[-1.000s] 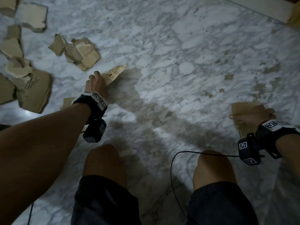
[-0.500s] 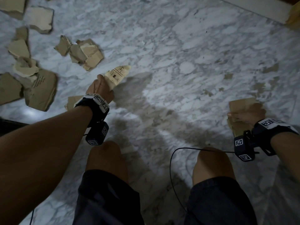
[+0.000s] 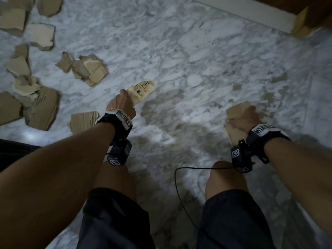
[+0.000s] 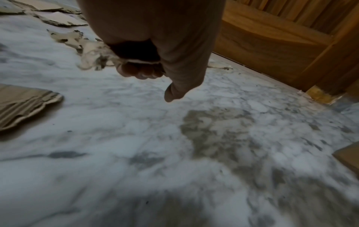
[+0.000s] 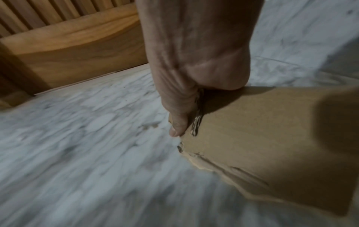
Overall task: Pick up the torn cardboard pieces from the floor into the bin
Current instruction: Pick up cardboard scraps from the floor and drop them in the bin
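My left hand (image 3: 122, 103) grips a pale torn cardboard piece with printed symbols (image 3: 142, 89), lifted off the marble floor; in the left wrist view the curled fingers (image 4: 141, 72) hold that piece (image 4: 93, 56). My right hand (image 3: 246, 117) holds a plain brown cardboard piece (image 3: 235, 112) at the right; the right wrist view shows the thumb (image 5: 178, 122) clamped along that piece (image 5: 272, 138). Another torn piece (image 3: 81, 121) lies on the floor just left of my left wrist. No bin shows in any view.
Several torn cardboard pieces (image 3: 36, 97) are scattered over the marble floor at the left, with a small cluster (image 3: 88, 69) further up. A wooden door and frame (image 4: 281, 43) run along the far right. My bare knees (image 3: 115, 177) are at the bottom.
Both hands have risen off the floor with their cardboard pieces. The left hand has closed round the printed piece and the right hand round the brown piece it was pressing flat.
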`<state>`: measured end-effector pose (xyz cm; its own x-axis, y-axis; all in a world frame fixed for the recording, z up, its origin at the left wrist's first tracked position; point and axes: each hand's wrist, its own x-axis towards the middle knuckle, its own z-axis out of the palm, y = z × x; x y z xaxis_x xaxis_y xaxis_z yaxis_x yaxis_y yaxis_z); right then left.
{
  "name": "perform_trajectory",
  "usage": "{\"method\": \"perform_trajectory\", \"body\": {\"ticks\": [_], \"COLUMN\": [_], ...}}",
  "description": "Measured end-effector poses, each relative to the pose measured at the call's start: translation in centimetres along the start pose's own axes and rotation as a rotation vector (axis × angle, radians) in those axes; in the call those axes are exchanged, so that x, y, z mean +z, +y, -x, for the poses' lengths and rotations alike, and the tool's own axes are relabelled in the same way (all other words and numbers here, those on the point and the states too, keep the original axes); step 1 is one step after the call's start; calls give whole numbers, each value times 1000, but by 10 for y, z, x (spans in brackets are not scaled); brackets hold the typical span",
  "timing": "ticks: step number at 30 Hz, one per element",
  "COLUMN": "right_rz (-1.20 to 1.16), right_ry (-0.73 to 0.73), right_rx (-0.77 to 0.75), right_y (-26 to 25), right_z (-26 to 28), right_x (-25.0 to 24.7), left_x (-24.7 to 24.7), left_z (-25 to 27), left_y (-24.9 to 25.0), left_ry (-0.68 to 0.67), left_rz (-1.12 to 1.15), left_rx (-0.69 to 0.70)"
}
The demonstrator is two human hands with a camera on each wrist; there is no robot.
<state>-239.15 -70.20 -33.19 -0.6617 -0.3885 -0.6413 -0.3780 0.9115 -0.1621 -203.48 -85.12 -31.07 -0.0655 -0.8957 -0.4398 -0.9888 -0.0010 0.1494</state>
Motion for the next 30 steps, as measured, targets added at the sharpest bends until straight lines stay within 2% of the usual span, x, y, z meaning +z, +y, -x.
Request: {"method": "perform_trajectory", "body": {"ticks": [7, 12, 15, 19, 24, 27, 28, 30], "right_rz": [13, 10, 31, 58, 69, 87, 91, 89], "right_ry": [32, 33, 7, -16, -46, -57, -59, -60], "right_rx": [-113, -246, -341, -466, -551, -588, -597, -604], "right_y": [-60, -126, -173, -223, -256, -258, -257, -256], "right_z": [31, 48, 60, 81, 106, 122, 127, 138], "right_x": [18, 47, 72, 102, 123, 127, 125, 122], "left_x": [-19, -17, -6, 9, 24, 21, 19, 11], "left_z": [2, 2, 3, 5, 7, 12, 13, 17], "left_y": [-45, -103, -127, -150, -154, -147, -144, -141], "left_ry": [74, 133, 126, 8, 61, 69, 20, 131], "left_rz": [39, 171, 290, 352, 308, 271, 197, 62], "left_rx": [-89, -260, -370, -452, -445, -333, -291, -252]}}
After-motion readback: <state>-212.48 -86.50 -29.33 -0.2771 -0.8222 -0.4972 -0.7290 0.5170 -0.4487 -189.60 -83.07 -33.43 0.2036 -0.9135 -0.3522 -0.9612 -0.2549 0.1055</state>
